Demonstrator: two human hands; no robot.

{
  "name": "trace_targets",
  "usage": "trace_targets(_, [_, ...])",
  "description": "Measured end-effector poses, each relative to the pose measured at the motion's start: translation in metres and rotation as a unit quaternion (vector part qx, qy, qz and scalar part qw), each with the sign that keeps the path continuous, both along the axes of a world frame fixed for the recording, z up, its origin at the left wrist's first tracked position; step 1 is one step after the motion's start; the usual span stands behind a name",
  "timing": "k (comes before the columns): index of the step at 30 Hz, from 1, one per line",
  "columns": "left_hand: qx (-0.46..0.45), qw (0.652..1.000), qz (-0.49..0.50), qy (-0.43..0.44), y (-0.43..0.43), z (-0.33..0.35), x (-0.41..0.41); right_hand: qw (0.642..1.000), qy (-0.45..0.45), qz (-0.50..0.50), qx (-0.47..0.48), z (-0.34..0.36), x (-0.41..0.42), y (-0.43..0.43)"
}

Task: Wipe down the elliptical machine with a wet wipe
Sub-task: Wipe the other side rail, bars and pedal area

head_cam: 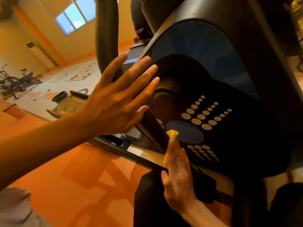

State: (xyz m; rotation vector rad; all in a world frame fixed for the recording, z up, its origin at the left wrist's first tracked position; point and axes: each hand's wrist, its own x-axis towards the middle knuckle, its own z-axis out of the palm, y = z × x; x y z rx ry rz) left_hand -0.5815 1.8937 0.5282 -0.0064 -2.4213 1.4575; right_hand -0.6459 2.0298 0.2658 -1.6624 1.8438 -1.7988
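The elliptical machine's black side housing fills the right half of the view, with a blue band, a blue oval and rows of pale dots. My left hand is spread flat, fingers straight, and rests against the housing's left edge near the round crank hub. My right hand lies flat with straight fingers against the lower housing and presses a crumpled pale wet wipe onto it. The wipe sticks out past my fingertips by the blue oval.
A dark crank arm slopes down between my hands. A thick black handlebar tube rises behind my left hand. A slotted foot pedal is at the left. Exercise bikes and a black bin stand farther off on the orange floor.
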Motion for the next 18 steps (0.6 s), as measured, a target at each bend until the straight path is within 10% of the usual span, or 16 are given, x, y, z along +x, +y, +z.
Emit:
trace_targets(9, [-0.003,1.000,-0.006,0.000,0.002,-0.002,-0.004,0.996,-0.034,0.029,-0.073,0.094,0.005,-0.025])
trace_targets(18, [-0.024,0.999,-0.029,0.012,-0.004,-0.006,-0.005,0.980,-0.160,-0.055,0.106,-0.036,0.015,0.015])
